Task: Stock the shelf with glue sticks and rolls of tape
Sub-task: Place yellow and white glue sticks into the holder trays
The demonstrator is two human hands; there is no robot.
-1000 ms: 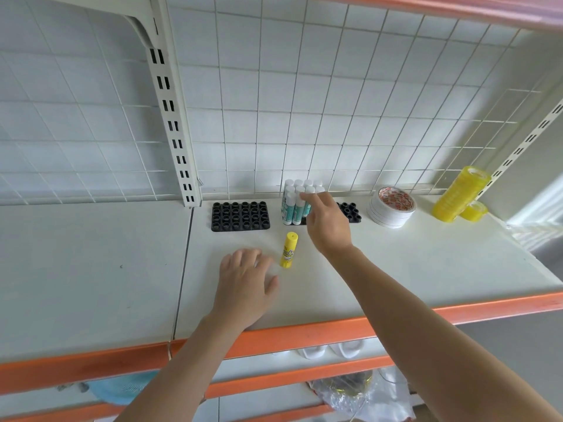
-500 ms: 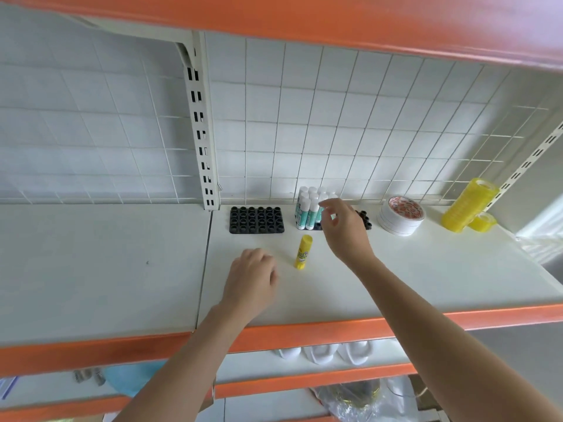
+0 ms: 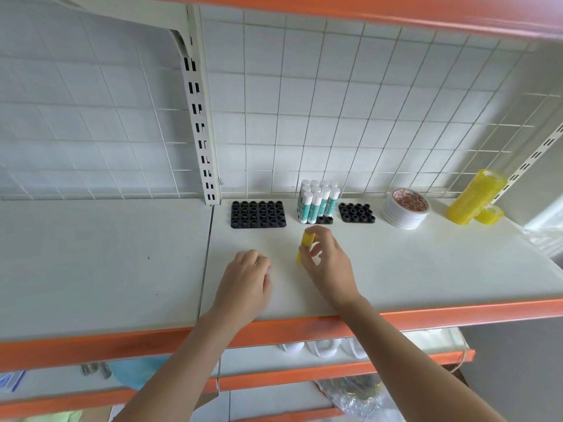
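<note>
A yellow glue stick stands on the white shelf, and my right hand pinches it between thumb and fingers. My left hand rests on the shelf to its left, fingers loosely curled and holding nothing. Behind them, several white glue sticks with teal labels stand in a black holder tray. An empty black holder tray lies left of them. A stack of white tape rolls and a stack of yellow tape rolls stand at the right, with one yellow roll beside them.
A white wire grid backs the shelf, with a slotted upright at its left. An orange shelf edge runs along the front and another orange shelf hangs overhead. Lower shelves hold bags and white containers.
My right hand has drawn back from the white glue sticks and taken hold of the yellow glue stick. My left hand has stayed in place on the shelf.
</note>
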